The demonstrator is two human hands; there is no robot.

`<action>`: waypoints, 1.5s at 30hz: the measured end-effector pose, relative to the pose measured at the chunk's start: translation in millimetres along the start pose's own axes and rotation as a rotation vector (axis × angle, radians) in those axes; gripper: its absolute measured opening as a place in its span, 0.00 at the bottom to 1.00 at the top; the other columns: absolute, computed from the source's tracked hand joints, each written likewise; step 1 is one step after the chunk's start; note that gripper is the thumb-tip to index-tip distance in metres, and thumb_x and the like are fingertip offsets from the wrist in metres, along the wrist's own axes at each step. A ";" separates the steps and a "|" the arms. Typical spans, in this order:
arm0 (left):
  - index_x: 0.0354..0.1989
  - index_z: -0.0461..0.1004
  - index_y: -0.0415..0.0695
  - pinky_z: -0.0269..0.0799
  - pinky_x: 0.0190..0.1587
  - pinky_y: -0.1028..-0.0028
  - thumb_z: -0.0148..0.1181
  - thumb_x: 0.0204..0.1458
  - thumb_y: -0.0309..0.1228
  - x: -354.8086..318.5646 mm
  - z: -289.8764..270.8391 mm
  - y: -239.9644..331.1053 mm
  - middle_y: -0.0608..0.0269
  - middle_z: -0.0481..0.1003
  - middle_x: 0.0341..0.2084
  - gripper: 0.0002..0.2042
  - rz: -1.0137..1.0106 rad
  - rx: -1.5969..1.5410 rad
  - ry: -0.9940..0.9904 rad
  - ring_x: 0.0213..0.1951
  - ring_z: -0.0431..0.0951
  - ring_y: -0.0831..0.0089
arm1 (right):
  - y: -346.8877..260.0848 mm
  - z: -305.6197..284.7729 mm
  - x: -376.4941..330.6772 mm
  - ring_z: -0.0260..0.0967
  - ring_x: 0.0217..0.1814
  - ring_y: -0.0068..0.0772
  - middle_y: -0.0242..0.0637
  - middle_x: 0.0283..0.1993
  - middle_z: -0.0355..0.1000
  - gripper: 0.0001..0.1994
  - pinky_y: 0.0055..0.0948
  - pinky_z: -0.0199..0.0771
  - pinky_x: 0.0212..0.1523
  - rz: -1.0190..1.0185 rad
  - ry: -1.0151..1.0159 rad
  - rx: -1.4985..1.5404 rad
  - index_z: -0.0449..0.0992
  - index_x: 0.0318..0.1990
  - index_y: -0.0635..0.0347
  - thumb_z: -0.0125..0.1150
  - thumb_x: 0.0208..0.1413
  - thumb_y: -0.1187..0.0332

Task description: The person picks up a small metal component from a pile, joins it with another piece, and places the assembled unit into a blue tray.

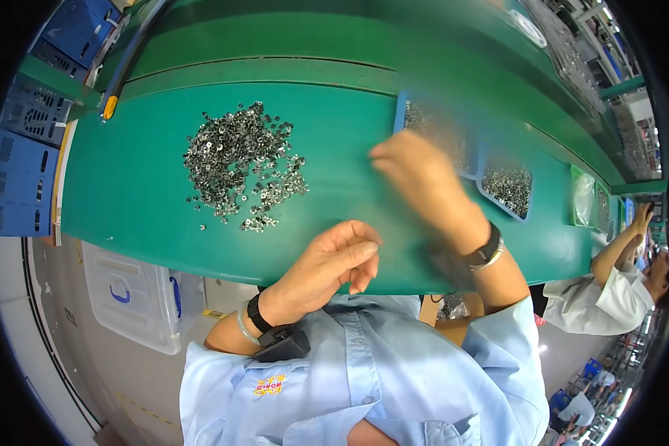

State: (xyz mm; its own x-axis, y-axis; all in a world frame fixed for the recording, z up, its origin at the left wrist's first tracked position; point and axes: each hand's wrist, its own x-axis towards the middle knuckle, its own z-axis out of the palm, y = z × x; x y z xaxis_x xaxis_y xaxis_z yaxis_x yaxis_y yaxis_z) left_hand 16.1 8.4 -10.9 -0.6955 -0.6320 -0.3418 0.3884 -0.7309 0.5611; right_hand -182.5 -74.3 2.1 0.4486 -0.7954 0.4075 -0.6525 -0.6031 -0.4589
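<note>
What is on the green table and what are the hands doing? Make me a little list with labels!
Table: green worktop
Pile: heap of small shiny metal parts, loose on the worktop
Trays: blue trays at the right, holding more small metal parts
Left hand: fingers curled at the near edge; whether it holds a part cannot be told
Right hand: blurred, over the worktop near the trays
Nearby: another person at far right

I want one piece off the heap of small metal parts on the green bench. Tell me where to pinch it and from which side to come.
Take a stray from the loose fringe at the near, lower edge of the heap of small metal parts, about, where pieces lie apart. Come from straight above with thumb and forefinger across its outer edges; the flat bench probably leaves no room underneath.
</note>
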 end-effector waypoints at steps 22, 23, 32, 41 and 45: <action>0.43 0.68 0.39 0.64 0.22 0.81 0.51 0.59 0.31 3.5 -5.0 20.8 0.62 0.72 0.25 0.09 0.249 0.112 0.180 0.21 0.70 0.80 | -54.5 -8.9 -12.9 0.68 0.38 0.38 0.34 0.35 0.70 0.08 0.33 0.68 0.39 0.037 -0.114 0.223 0.75 0.34 0.56 0.64 0.45 0.73; 0.43 0.68 0.39 0.64 0.21 0.81 0.52 0.59 0.31 5.7 -3.9 19.6 0.62 0.73 0.26 0.09 0.248 0.132 0.173 0.21 0.70 0.80 | -53.5 -12.2 -15.4 0.68 0.39 0.38 0.33 0.35 0.70 0.08 0.33 0.68 0.39 0.045 -0.123 0.212 0.75 0.34 0.56 0.64 0.45 0.73; 0.41 0.69 0.39 0.65 0.21 0.82 0.52 0.58 0.30 20.3 6.6 11.6 0.62 0.73 0.26 0.08 0.264 0.176 0.087 0.21 0.70 0.80 | -38.7 -22.7 -37.7 0.68 0.39 0.36 0.32 0.35 0.71 0.09 0.32 0.68 0.40 0.109 -0.040 0.379 0.76 0.36 0.55 0.64 0.45 0.72; 0.43 0.69 0.39 0.65 0.22 0.83 0.51 0.59 0.29 19.8 19.1 12.2 0.63 0.73 0.26 0.08 0.322 0.414 0.140 0.23 0.71 0.81 | -39.7 -25.0 -47.2 0.67 0.38 0.37 0.32 0.35 0.70 0.11 0.33 0.67 0.39 0.166 0.099 0.316 0.75 0.35 0.56 0.66 0.42 0.73; 0.43 0.70 0.38 0.65 0.22 0.82 0.51 0.59 0.30 18.1 19.7 14.1 0.63 0.73 0.25 0.09 0.283 0.318 0.157 0.22 0.71 0.80 | -44.5 -25.7 -48.6 0.66 0.36 0.37 0.31 0.34 0.70 0.12 0.32 0.66 0.36 0.002 0.146 0.042 0.75 0.35 0.55 0.68 0.39 0.73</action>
State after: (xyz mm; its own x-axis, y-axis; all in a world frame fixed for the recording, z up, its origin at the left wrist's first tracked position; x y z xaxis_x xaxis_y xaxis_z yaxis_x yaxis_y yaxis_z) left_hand -3.0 -8.3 5.6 -0.4794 -0.8448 -0.2379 0.3282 -0.4240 0.8441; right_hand -191.1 -7.2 23.0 0.3515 -0.7811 0.5160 -0.6254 -0.6061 -0.4914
